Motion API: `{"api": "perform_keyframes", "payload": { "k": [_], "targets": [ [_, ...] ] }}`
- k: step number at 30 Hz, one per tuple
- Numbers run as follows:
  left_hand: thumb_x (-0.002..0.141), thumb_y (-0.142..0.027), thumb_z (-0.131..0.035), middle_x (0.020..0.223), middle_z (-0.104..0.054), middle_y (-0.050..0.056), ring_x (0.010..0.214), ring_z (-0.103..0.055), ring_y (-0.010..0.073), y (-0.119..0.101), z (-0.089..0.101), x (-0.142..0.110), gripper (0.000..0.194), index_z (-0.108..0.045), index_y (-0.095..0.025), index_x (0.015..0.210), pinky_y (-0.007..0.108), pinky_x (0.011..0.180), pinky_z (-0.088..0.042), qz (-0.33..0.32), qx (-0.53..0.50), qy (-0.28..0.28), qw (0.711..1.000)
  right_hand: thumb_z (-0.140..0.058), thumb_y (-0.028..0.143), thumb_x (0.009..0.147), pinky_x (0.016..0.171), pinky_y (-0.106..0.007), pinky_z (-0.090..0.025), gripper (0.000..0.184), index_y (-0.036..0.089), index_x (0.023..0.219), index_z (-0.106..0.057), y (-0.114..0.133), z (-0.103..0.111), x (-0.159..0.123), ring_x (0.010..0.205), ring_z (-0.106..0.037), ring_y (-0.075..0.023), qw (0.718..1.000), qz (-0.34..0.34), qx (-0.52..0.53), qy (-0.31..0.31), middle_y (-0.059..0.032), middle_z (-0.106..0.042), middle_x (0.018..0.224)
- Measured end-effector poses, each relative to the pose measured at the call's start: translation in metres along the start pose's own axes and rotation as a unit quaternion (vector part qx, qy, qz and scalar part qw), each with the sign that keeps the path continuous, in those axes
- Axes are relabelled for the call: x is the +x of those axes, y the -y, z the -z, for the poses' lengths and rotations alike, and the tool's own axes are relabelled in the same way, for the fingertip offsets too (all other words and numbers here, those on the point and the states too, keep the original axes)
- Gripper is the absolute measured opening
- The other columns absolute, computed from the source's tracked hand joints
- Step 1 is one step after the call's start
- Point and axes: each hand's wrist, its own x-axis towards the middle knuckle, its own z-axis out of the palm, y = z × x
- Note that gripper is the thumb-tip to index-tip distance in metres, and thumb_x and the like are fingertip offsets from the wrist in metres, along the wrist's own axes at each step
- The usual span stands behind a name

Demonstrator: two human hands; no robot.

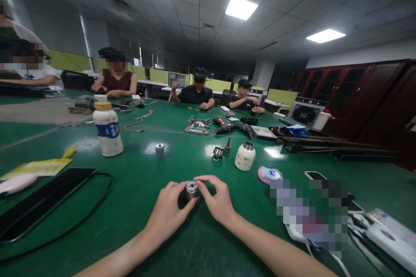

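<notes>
A small silver metal cylinder (192, 188), with holes in its round top face, stands upright low in the middle of the head view. My left hand (168, 206) grips it from the left, thumb and index finger curled around its side. From the right, my right hand (217, 198) has its thumb and forefinger closed at the cylinder's upper rim; whether a tiny part sits between these fingertips is too small to tell. Farther off on the green table (136, 199), a second silver cylinder (160, 151) stands upright, apart from both hands.
A white bottle (108, 132) is at the left, near a black tablet-like panel (39, 201) and cable. Beyond my hands are an open flask (245, 156), its lid (218, 152), a circuit board (197, 125) and power drills (227, 127). Phones lie right. Several people sit across.
</notes>
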Motion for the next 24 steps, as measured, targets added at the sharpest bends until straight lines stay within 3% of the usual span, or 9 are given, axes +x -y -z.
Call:
{"api": "perform_keyframes", "payload": {
  "k": [9,24],
  "targets": [
    [0.079,-0.034,-0.066,0.094,-0.071,0.007,0.09,-0.061,0.0248,-0.0049,0.0016,0.0009,0.031,-0.071,-0.022,0.108,0.038,0.082,-0.05,-0.017,-0.01,0.022,1.0,-0.059,0.035,0.094,0.085,-0.031,-0.054,0.02,0.026,0.1,-0.076,-0.0006,-0.0068,0.0006,0.092,-0.067,-0.0179,1.0,0.008,0.012,0.02,-0.0049,-0.073,0.098],
    [0.082,-0.039,-0.063,0.092,-0.072,0.006,0.09,-0.06,0.0242,-0.0088,0.0041,0.002,0.028,-0.073,-0.022,0.102,0.038,0.082,-0.05,-0.017,-0.018,0.048,0.999,-0.055,0.037,0.097,0.086,-0.03,-0.053,0.025,0.026,0.102,-0.076,-0.0051,-0.0021,-0.0033,0.094,-0.065,-0.0172,0.999,0.015,-0.004,0.048,-0.0049,-0.069,0.096]
  ]
}}
